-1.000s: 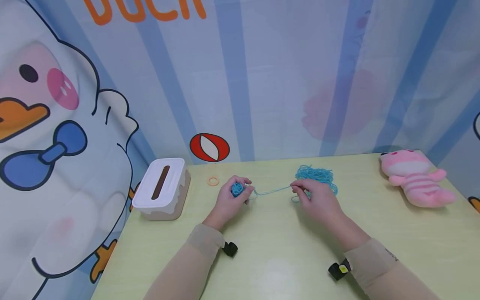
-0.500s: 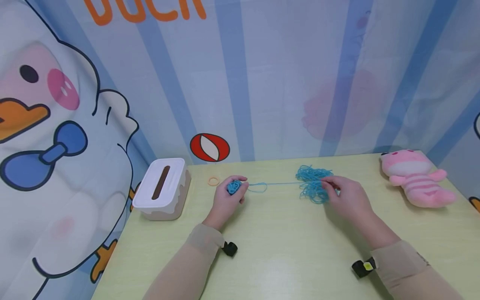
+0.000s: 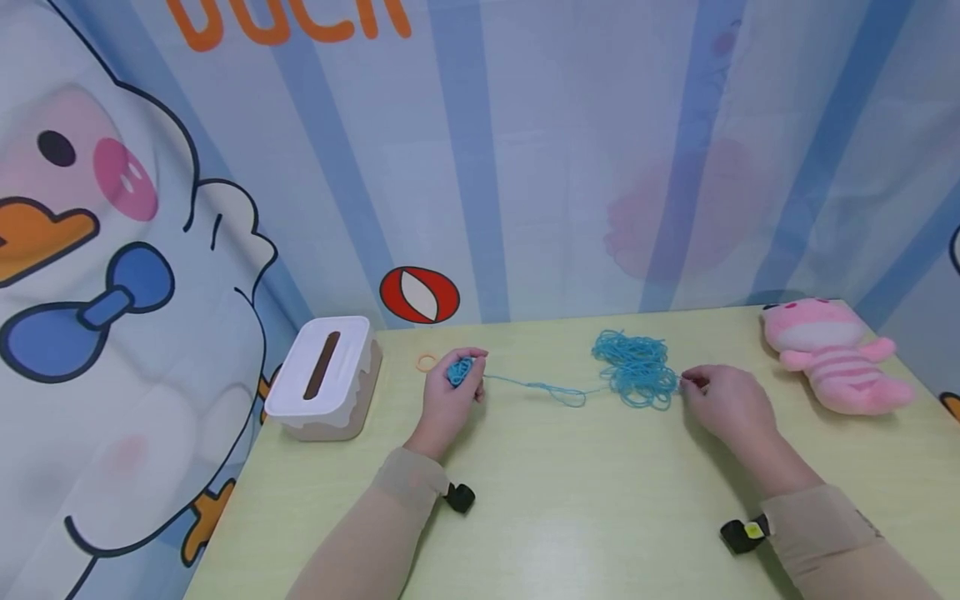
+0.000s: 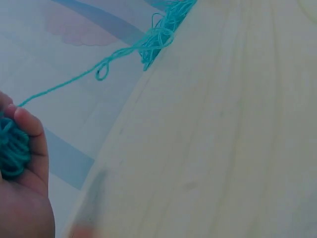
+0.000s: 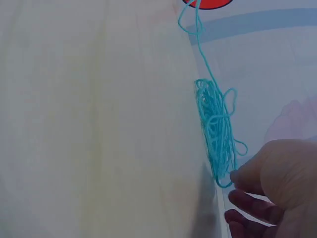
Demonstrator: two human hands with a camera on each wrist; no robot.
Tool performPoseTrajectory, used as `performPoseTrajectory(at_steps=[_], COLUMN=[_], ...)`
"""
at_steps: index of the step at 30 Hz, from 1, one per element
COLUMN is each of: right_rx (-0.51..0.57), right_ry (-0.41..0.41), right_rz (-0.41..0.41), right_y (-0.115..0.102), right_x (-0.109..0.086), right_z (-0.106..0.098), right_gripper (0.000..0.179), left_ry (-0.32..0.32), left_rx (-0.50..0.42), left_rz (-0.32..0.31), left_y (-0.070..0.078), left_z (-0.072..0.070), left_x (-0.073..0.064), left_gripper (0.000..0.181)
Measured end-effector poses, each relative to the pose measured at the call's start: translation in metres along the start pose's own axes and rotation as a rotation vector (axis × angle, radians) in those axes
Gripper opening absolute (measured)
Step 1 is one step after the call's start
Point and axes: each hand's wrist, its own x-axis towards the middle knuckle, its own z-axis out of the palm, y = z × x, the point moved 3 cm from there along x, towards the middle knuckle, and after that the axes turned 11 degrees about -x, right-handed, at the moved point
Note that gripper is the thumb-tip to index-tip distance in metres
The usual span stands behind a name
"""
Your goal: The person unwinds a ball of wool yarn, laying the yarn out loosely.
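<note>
My left hand (image 3: 444,404) holds a small wound ball of blue yarn (image 3: 459,372), its fingers curled round it; the ball (image 4: 12,148) also shows in the left wrist view. From the ball a strand (image 3: 517,382) runs right, with a loose loop in its middle, to a tangled pile of blue yarn (image 3: 637,371) on the table. At the pile's right edge my right hand (image 3: 731,404) pinches a bit of the yarn between thumb and forefinger. In the right wrist view, the fingertips (image 5: 237,177) are right at the pile's near end.
A white-lidded box (image 3: 322,379) with a brown slot stands at the left. Behind the left hand lies a small orange ring (image 3: 426,362). A pink plush toy (image 3: 832,358) lies at the right. A printed curtain (image 3: 540,167) hangs along the table's back edge.
My right hand has moved right, from left of the pile to its right edge. The taut strand has gone slack with a loop in it. The left hand has shifted slightly left with the ball.
</note>
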Motion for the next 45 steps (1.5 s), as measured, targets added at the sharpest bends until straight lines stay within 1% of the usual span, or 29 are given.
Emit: performPoseTrajectory(at_steps=[1,3,5,7,8,10,12,13,15,19,22,26,31,35,39,42,45], right_rx=[0.005,0.029,0.057,0.060,0.046,-0.004,-0.064,-0.093,-0.133,-0.175,-0.187,-0.171,-0.114,-0.035,-0.006,0.002,0.027], right_ry=[0.013,0.067,0.128,0.169,0.170,0.142,0.103,0.079,0.027,-0.062,-0.078,-0.080,-0.111,-0.066,0.008,0.049,0.071], right_rz=[-0.006,-0.037,-0.112,-0.219,-0.274,-0.370,-0.429,-0.442,-0.446,-0.403,-0.368,-0.348,-0.307,-0.273,-0.263,-0.248,-0.223], right_y=[-0.003,-0.013,-0.029,-0.048,-0.058,-0.077,-0.092,-0.098,-0.108,-0.117,-0.118,-0.118,-0.117,-0.108,-0.092,-0.079,-0.063], right_x=[-0.001,-0.002,-0.004,-0.004,-0.004,-0.003,-0.001,0.000,0.003,0.010,0.014,0.017,0.018,0.016,0.012,0.011,0.011], right_z=[0.000,0.000,0.000,0.000,0.001,0.006,0.013,0.017,0.024,0.035,0.038,0.039,0.039,0.031,0.013,0.000,-0.010], right_gripper=[0.039,0.038,0.034,0.030,0.029,0.028,0.029,0.029,0.030,0.028,0.021,0.011,0.009,0.009,0.008,0.009,0.013], left_ry=[0.000,-0.007,-0.013,-0.021,-0.024,-0.025,-0.025,-0.027,-0.028,-0.044,-0.055,-0.059,-0.053,-0.045,-0.036,-0.030,-0.020], left_rx=[-0.007,-0.016,-0.022,-0.026,-0.027,-0.029,-0.029,-0.031,-0.036,-0.045,-0.047,-0.043,-0.046,-0.055,-0.084,-0.111,-0.126], left_rz=[0.001,0.005,0.007,0.007,0.005,-0.003,-0.009,-0.009,-0.009,0.016,0.030,0.031,0.026,0.022,0.013,-0.002,-0.016], left_y=[0.000,0.000,0.000,0.001,0.001,0.002,0.001,0.001,0.001,0.001,0.002,0.004,0.003,0.003,0.003,0.002,0.001], left_z=[0.000,0.000,0.000,0.000,0.000,0.001,0.001,0.001,0.002,0.003,0.004,0.005,0.004,0.004,0.003,0.003,0.002], left_x=[0.000,0.000,0.000,-0.001,-0.001,-0.002,-0.003,-0.003,-0.003,-0.002,-0.001,-0.001,-0.001,-0.001,-0.001,-0.001,0.000], left_gripper=[0.033,0.034,0.035,0.037,0.037,0.038,0.039,0.039,0.039,0.039,0.039,0.037,0.036,0.040,0.042,0.036,0.028])
